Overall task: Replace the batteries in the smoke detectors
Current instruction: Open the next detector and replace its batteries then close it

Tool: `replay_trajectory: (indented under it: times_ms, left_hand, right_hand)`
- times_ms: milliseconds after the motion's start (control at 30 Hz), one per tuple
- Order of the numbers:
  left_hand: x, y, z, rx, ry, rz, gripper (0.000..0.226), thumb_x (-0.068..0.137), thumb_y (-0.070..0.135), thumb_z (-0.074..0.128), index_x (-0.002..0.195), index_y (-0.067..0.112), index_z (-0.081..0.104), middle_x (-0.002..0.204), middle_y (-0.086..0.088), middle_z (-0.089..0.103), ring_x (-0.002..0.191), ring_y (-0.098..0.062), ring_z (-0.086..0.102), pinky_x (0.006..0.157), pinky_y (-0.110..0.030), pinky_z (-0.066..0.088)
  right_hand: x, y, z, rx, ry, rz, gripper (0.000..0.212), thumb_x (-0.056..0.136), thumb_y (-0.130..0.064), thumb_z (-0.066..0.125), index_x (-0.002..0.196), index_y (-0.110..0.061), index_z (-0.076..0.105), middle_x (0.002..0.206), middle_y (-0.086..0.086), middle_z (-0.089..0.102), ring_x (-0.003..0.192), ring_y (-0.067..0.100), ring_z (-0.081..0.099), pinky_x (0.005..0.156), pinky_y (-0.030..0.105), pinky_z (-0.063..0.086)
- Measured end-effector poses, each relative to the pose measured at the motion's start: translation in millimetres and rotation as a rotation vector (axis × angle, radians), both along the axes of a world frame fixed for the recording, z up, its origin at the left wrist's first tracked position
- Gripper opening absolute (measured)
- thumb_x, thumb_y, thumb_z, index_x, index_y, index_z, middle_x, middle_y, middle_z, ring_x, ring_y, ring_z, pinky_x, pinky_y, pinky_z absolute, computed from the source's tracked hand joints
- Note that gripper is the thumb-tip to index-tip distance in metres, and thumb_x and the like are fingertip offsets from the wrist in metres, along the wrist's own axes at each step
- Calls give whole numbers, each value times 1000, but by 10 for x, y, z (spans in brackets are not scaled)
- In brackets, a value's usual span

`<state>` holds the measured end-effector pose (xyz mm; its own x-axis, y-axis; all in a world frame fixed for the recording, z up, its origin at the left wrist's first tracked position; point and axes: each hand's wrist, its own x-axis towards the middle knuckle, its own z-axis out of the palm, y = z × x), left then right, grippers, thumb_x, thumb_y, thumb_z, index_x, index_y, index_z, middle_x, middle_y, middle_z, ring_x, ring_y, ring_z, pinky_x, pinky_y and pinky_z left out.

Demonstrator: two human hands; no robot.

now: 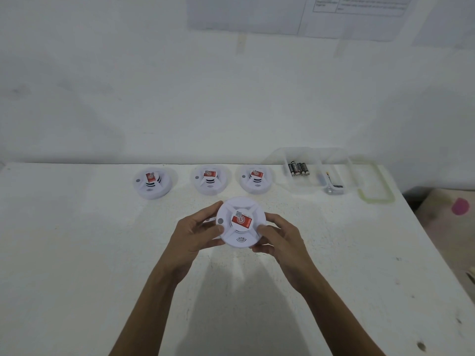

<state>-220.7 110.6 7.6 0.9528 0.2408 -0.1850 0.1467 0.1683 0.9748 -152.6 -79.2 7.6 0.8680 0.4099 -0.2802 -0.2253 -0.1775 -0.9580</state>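
The left hand (195,235) and right hand (279,240) each grip 1 side of a round white plastic smoke detector (240,223), maybe to twist it open. Behind it sit 3 more detectors (210,181). Black batteries (298,168) wait in a clear plastic box (308,188), behind it to the right.

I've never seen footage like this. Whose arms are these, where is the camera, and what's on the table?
No machine here: a person wears a camera on the head, looking down at their own bare arms. The left hand and right hand together grip a round white plastic smoke detector with a red label over the white table. Three matching detectors sit in a row behind it. To their right, a clear plastic box holds black batteries.
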Motion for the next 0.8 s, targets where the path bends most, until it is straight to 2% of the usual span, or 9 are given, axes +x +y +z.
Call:
replay_trajectory:
  times_ms: [500, 667, 800]
  left_hand:
    - [-28, 40, -9, 9, -5, -5, 39, 87, 8, 64, 118, 31, 61, 110, 11, 71, 100, -14, 68, 70, -25, 56]
    - [-41, 70, -23, 9, 2, -2, 39, 84, 14, 66, 120, 29, 61, 114, 7, 70, 103, -17, 67, 79, -34, 58]
    - [-52, 109, -39, -7, 3, 9, 39, 86, 9, 64, 119, 29, 61, 111, 10, 71, 101, -16, 68, 74, -29, 58]
  right_hand:
    - [-42, 64, 0, 1, 7, -24, 25, 94, -22, 58, 119, -24, 58, 100, -3, 73, 88, 15, 72, 77, 32, 60]
    - [-58, 97, 1, -2, 1, -28, 24, 93, -22, 58, 118, -24, 59, 101, -2, 73, 88, 14, 72, 77, 32, 60]
    - [-68, 129, -2, -1, -1, -25, 25, 94, -21, 58, 118, -23, 59, 101, -2, 73, 88, 15, 72, 77, 33, 60]
